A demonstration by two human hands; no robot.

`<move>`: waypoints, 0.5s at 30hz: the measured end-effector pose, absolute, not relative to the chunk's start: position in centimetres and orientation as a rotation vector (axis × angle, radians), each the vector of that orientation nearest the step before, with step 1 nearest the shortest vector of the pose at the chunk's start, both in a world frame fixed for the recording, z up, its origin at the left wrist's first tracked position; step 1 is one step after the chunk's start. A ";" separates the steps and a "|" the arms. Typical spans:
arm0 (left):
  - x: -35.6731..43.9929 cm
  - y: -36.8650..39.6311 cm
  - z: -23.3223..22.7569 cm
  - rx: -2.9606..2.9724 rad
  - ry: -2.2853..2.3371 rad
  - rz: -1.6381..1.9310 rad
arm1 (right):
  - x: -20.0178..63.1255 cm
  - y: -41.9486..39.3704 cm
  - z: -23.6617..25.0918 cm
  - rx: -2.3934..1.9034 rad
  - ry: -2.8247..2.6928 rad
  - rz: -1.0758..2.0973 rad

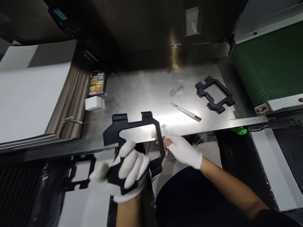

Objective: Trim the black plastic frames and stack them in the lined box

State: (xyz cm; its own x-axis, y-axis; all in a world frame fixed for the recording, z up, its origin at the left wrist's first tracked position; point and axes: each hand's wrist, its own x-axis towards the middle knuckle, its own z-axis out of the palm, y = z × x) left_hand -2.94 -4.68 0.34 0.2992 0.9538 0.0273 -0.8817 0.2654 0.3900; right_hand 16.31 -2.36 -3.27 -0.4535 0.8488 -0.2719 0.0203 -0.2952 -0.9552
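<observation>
My left hand, in a white glove, grips a black plastic frame by its lower left side and holds it up over the table's front edge. The frame is angular, with a large opening and several tabs. At its right bar, my right hand has its fingers closed; this glove leaves a fingertip bare. Part of those fingers is hidden behind the bar. On the metal table lies a craft knife with a pale handle. Farther right rests a second black plastic frame, flat on the table.
A tall stack of white sheets fills the left side. Beside it are a phone in a patterned case and a small white block. A green conveyor belt runs at right. Another black frame lies low at left.
</observation>
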 end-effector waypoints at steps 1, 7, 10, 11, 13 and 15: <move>-3.7 -5.8 0.6 0.413 0.324 1.252 | 16.6 -3.0 -3.3 -1.254 -1.441 1.741; -6.9 -14.3 -0.6 0.593 0.950 1.023 | 16.8 -1.3 -3.3 -1.534 -1.659 1.363; -6.0 -16.9 -2.9 0.700 1.184 0.828 | 12.0 4.4 -3.3 -1.488 -2.077 1.042; -5.4 -17.2 -3.8 0.716 1.219 0.799 | 9.5 6.7 -3.2 -1.417 -2.254 0.917; -4.4 -17.6 -5.4 0.705 1.228 0.826 | 3.7 11.2 -2.6 -1.274 -2.436 0.781; -3.6 -18.0 -6.9 0.663 1.213 0.907 | -2.1 14.9 -1.7 -1.176 -2.531 0.694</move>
